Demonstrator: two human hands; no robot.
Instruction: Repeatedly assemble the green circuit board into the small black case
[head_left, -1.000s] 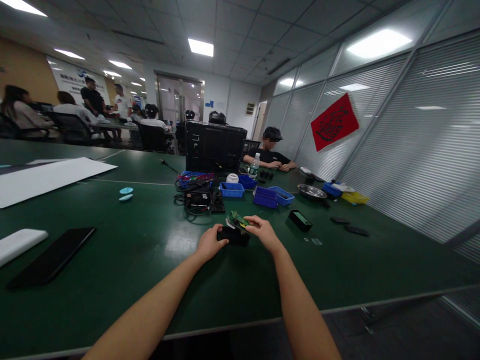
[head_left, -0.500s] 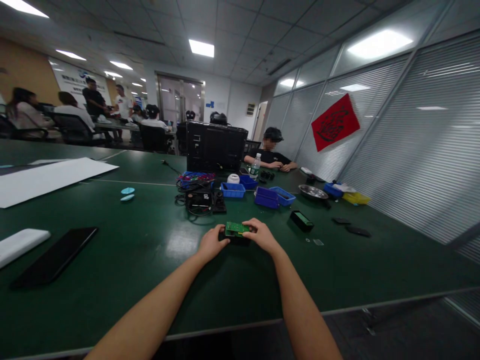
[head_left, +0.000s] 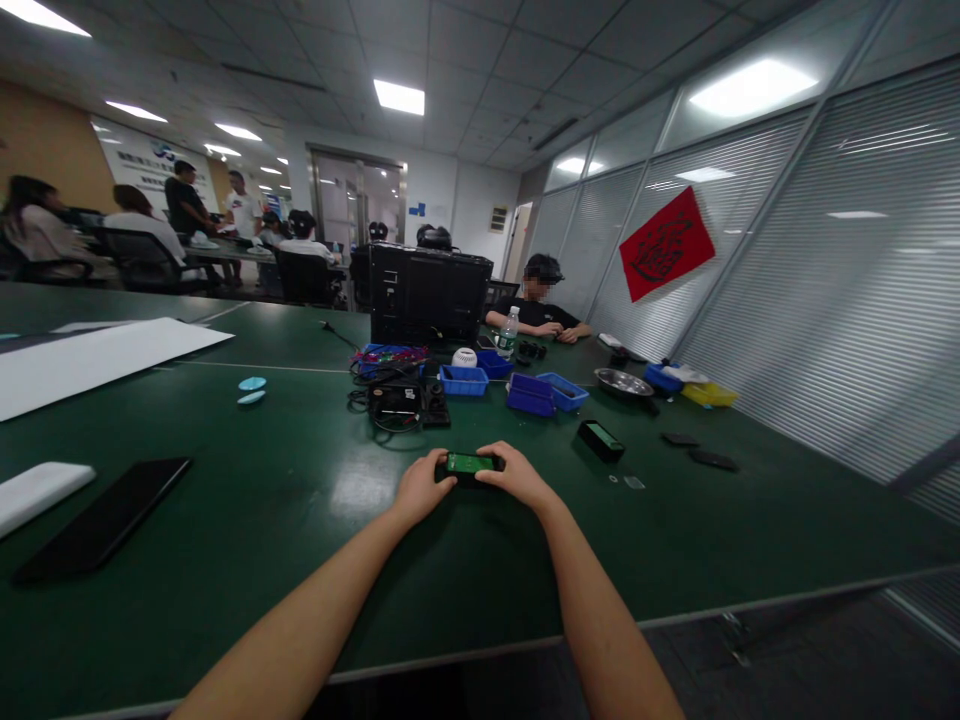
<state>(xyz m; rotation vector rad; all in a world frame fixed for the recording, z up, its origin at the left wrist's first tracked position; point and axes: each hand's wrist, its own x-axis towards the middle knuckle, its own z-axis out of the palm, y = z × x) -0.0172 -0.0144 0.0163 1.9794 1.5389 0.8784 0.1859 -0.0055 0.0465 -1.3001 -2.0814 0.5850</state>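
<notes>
Between my hands is a black casing [head_left: 469, 481] with a green circuit board [head_left: 470, 463] lying level inside its rim. My left hand [head_left: 423, 488] grips the casing's left end, thumb at the near side and fingers behind. At the right end my right hand [head_left: 517, 475] holds it the same way, thumb in front and fingers on the far edge. Farther right on the table rests a second black casing [head_left: 601, 441] with a green board in it. By that one lie a small ring [head_left: 613, 479] and a clear flat piece [head_left: 634, 483].
Behind my hands are a black device with cables [head_left: 397, 400], blue trays [head_left: 463, 380] and a monitor [head_left: 430, 292]. A metal bowl [head_left: 624, 383] and dark flat pieces [head_left: 712, 460] lie right. A black panel [head_left: 105, 518] lies left. A person [head_left: 541, 300] sits across the table.
The circuit board, tilted and standing above the casing before, now lies flat within it. My right fingers have moved from the board to the casing's right end.
</notes>
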